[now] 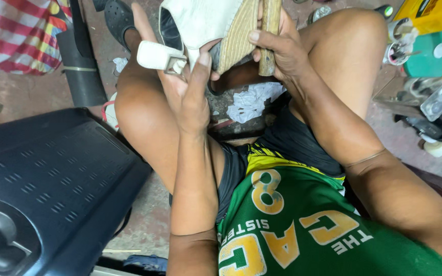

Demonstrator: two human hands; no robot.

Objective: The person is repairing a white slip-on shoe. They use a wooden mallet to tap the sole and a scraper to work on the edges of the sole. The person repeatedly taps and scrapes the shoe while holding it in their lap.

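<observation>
A white shoe (pixel 200 20) with a tan ridged sole (pixel 239 36) is held up between my knees, sole turned to the right. My left hand (pixel 188 87) grips the shoe from below, thumb on the upper, with a white strap and buckle (pixel 158 56) hanging over the fingers. My right hand (pixel 282 51) holds a wooden stick-like tool (pixel 270 36) upright against the edge of the sole.
A dark blue plastic case (pixel 52 189) lies at the left. Crumpled white paper (pixel 254 99) sits on the floor between my legs. Tools, a green lid (pixel 428 56) and clear containers crowd the right. A striped cloth (pixel 19 33) is at top left.
</observation>
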